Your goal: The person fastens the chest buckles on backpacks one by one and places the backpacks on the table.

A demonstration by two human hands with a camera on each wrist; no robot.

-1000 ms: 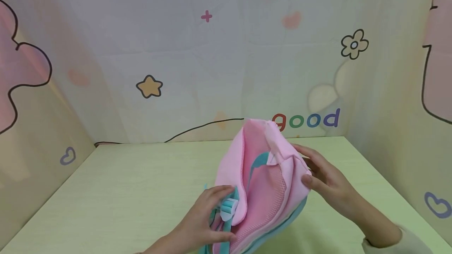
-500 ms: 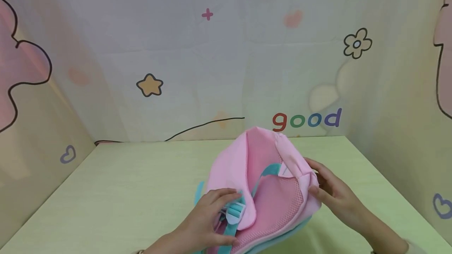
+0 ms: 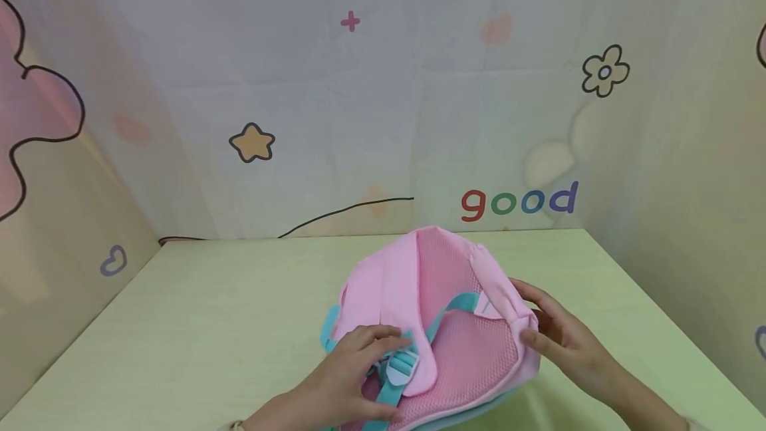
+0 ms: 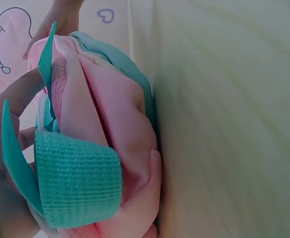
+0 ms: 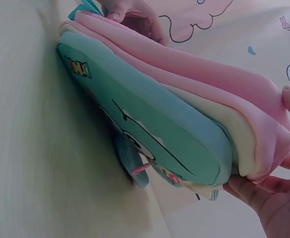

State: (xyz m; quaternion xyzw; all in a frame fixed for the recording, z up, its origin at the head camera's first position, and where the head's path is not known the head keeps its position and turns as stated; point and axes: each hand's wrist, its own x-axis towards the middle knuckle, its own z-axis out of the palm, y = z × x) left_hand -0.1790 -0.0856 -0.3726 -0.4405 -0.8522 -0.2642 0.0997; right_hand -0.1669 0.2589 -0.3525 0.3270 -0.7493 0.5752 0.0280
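Note:
A pink and teal backpack (image 3: pixel 467 351) lies on the table with its mesh back panel and straps facing up. My left hand (image 3: pixel 341 371) grips the strap part by the white buckle (image 3: pixel 401 366) at its near left. My right hand (image 3: pixel 574 351) holds the far right corner, thumb on top and fingers behind. In the right wrist view, the teal front (image 5: pixel 145 114) with a printed face is turned to the table, and my right hand (image 5: pixel 278 198) pinches the corner. A teal webbing loop (image 4: pixel 80 178) stands beside my left hand (image 4: pixel 6 163) in the left wrist view.
The pale green table (image 3: pixel 209 324) reaches back to a printed curtain (image 3: pixel 299 85) with a star, a flower and the word "good". Curtain walls also stand at the left and right sides.
The backpack has tilted down and flatter towards the table, its back panel and left strap showing more. My right hand has lowered with the corner; my left hand keeps its hold, slightly further right.

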